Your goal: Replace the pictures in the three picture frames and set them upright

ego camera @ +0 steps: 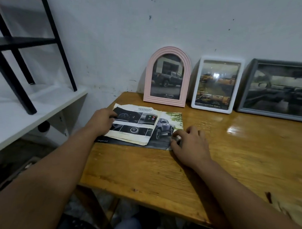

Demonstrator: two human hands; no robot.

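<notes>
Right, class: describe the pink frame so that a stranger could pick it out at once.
Start at the wooden table against the white wall. Three picture frames stand along its back edge. The leftmost is the pink arched plastic frame; its neighbours, white and grey, are rectangular.

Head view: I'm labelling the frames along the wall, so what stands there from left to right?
pink arched frame → white frame → grey frame, all upright at the back of the wooden table.
</notes>
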